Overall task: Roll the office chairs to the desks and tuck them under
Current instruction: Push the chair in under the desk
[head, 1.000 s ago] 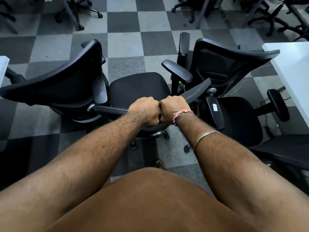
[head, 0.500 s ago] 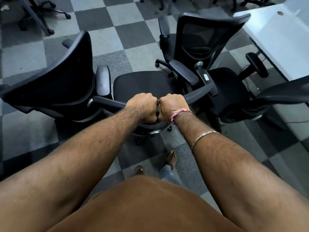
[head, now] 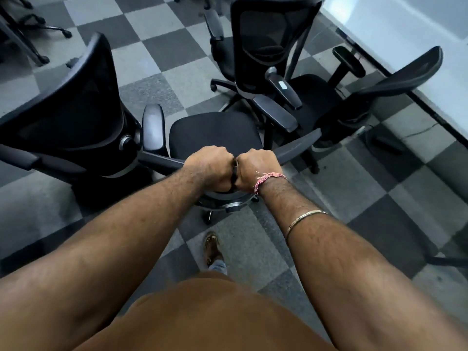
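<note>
On the chequered carpet, amid other chairs | left hand (head: 209, 166) and right hand (head: 254, 171) fisted together around black mesh office chair's (head: 215, 138) backrest top, for steering | white surface (head: 395, 34) ahead-right, chair not yet tucked.

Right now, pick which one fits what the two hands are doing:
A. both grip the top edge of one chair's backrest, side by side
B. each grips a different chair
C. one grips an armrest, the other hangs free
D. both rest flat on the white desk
A: the left hand and right hand curl, knuckles touching, over the backrest of the chair in front.
</note>
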A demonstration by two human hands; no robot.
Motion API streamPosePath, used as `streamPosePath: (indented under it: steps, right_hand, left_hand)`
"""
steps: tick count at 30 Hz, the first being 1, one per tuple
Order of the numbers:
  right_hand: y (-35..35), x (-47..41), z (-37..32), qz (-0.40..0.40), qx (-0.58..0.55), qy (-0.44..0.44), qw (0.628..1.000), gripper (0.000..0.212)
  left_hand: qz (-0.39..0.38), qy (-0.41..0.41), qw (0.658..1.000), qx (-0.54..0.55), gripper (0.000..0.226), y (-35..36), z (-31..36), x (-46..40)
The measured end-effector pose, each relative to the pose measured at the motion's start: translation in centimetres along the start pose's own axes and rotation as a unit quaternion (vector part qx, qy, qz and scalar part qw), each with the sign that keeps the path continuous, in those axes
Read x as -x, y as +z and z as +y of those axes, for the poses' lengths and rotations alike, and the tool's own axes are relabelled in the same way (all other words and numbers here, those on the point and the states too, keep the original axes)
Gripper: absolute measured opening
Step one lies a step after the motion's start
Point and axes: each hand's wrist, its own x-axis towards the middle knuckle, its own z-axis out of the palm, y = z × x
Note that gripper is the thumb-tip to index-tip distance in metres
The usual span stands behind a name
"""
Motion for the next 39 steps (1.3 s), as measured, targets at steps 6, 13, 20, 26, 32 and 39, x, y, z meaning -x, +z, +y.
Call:
streamPosePath:
  steps: [6,13,20,26,32,39]
  right_hand:
    - [1.3,10.5,-0.4,0.005,-0.016,0.057,0.998,0.014]
    - [2.3,19.9,-2.6,-0.009,-0.027,0.14,0.99,0.014]
    - [2.7,25.6,-6.3,-0.022,-0.049,0.249,0.967,0.013]
    - [2.8,29.1,-11.7,-0.025,-0.077,0.362,0.929,0.011]
    - [2.6,32.2,-15.5,-0.016,-0.09,0.442,0.892,0.012]
    - [3.0,36.3,-17.7,-0.023,-0.082,0.52,0.85,0.017]
  left_hand:
    - [0.022,0.084,0.996,-0.025,0.031,1.7,7.3,5.0]
    - [0.012,0.184,0.982,-0.048,0.041,2.7,12.9,9.7]
    - [0.008,0.291,0.953,-0.079,0.033,3.3,15.0,13.0]
    - [0.002,0.398,0.909,-0.124,0.03,4.1,15.2,15.4]
    - [-0.013,0.479,0.862,-0.165,0.029,3.8,16.5,17.6]
    - [-0.015,0.554,0.812,-0.186,0.028,4.3,20.0,19.5]
